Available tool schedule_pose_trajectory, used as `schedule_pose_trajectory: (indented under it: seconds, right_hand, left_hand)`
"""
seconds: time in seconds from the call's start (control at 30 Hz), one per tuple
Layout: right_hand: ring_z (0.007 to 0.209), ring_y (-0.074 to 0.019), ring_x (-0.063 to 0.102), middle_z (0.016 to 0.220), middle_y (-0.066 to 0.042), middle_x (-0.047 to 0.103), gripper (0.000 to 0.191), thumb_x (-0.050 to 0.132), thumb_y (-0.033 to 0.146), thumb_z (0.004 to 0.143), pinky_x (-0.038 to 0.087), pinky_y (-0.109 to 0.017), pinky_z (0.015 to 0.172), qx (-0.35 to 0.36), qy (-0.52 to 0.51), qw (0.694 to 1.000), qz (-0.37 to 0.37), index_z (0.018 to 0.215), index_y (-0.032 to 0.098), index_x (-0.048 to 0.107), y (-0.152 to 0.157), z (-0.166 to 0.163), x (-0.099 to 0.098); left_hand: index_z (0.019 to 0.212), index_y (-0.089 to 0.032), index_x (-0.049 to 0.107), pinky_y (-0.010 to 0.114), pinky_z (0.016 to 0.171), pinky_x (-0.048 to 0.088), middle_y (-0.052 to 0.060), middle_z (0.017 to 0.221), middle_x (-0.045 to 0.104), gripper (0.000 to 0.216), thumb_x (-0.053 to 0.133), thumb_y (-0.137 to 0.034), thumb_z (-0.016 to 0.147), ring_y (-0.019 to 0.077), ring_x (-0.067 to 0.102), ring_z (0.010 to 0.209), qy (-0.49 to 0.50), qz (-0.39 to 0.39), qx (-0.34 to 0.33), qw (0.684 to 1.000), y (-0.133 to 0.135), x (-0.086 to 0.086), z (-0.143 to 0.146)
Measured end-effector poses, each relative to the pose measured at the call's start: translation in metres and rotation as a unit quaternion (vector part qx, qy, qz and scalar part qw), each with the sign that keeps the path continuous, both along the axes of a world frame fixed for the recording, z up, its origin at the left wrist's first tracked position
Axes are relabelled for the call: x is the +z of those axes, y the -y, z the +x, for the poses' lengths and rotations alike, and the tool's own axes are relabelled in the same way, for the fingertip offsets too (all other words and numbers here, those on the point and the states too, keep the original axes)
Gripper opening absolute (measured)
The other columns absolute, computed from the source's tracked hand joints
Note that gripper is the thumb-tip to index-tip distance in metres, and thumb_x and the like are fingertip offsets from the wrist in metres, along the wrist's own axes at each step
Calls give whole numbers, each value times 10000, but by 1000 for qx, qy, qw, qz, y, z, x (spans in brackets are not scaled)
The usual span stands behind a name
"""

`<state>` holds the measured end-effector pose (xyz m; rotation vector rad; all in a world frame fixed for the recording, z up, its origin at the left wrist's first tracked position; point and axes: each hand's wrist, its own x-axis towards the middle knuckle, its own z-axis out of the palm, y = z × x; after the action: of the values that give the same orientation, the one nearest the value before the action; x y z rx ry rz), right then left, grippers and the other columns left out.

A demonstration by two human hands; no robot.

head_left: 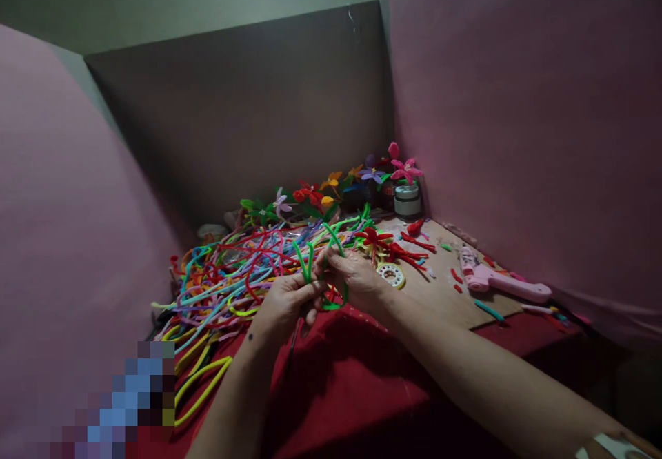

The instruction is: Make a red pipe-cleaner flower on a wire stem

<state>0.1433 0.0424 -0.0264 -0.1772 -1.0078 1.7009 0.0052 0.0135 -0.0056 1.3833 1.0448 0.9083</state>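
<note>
My left hand (287, 302) and my right hand (354, 276) meet over a red cloth (352, 383), both pinched on a bent green pipe cleaner (318, 259). Its loops stick up between my fingers and one end curls down under my right hand. Just behind my hands lies a big tangled heap of coloured pipe cleaners (232, 273). A finished red pipe-cleaner flower (385, 242) lies right of my right hand.
Finished pipe-cleaner flowers (362, 176) stand at the back by a small jar (407, 200). A pink glue gun (491, 276), a tape roll (392, 274) and cut scraps lie on a cardboard sheet (449, 293). Pink walls close in left and right, a brown board (248, 114) behind.
</note>
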Motion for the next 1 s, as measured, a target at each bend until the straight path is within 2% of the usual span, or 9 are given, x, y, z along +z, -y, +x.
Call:
schedule_pose_trajectory:
  seconds: [0.13,0.23,0.3,0.4,0.5,0.57,0.63,0.8,1.0]
  right_hand:
    - [601,-120,558,628,8,579,291,652,426,714,444,-252,577,-20,-33,999,-34,684,170,518,-1,3,4]
    - [574,-130,558,590,20,563,285,631,437,733,444,-265,548,-70,-73,994,-32,688,192,492,-1,3,11]
    - [547,-126,542,546,33,524,287,626,425,744,436,-262,528,-104,-97,990,-22,662,198,469,1,2,17]
    - [432,-86,427,459,72,399,342,631,435,739,396,-237,463,-129,-134,980,-64,618,203,412,4,-2,28]
    - [341,-50,225,409,106,260,409,564,519,763,262,-195,358,-141,-159,970,-120,605,206,353,6,-2,37]
    - [328,-48,120,388,117,187,441,484,573,788,147,-190,328,-144,-178,962,-149,598,211,318,5,0,41]
    - [331,-51,64,370,122,139,466,423,595,808,82,-197,331,-149,-208,952,-171,583,211,285,3,3,43]
    - [324,-50,62,349,116,146,497,346,631,818,65,-200,342,-158,-232,947,-158,571,206,272,3,3,43]
    - [333,-51,50,353,116,160,489,356,614,825,48,-201,346,-135,-247,949,-138,570,203,281,12,7,41]
  left_hand:
    - [633,-97,595,164,263,304,-12,436,516,207,659,-279,709,53,395,277,126,-56,42,990,0,0,3]
    - [766,-80,604,122,299,307,-23,501,504,101,562,-165,800,18,378,319,308,-104,105,940,-3,-1,4]
    - [785,-89,579,94,330,313,-35,524,476,161,444,-121,867,0,380,346,381,-119,138,907,-3,-1,5]
    - [783,-106,546,78,365,330,-49,537,437,282,300,-121,922,-12,386,365,419,-110,164,886,1,0,8]
    - [806,-115,547,104,385,363,-47,540,426,316,262,-166,934,3,372,366,478,-91,173,856,9,1,14]
    - [804,-114,560,130,406,391,-52,517,410,311,283,-180,930,13,338,350,496,-65,180,847,15,1,21]
    - [803,-111,578,153,417,403,-59,495,398,278,334,-180,916,19,307,337,484,-26,190,854,22,0,29]
    - [826,-113,611,168,408,383,-43,509,444,170,472,-205,862,37,354,373,443,23,181,878,36,-1,45]
    - [795,-100,601,161,409,378,-54,468,415,267,373,-186,904,27,296,336,474,38,208,855,35,10,37]
